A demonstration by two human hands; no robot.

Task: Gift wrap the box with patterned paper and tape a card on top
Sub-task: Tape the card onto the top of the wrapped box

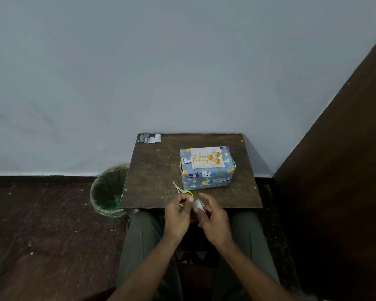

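The wrapped box [207, 170] sits right of centre on the small table [152, 170] with the card [206, 157] flat on top — scissors [179, 190] just below-left of it, and both hands, left [177, 216] and right [213, 220], pinch a tape roll [198, 204] at the near edge.
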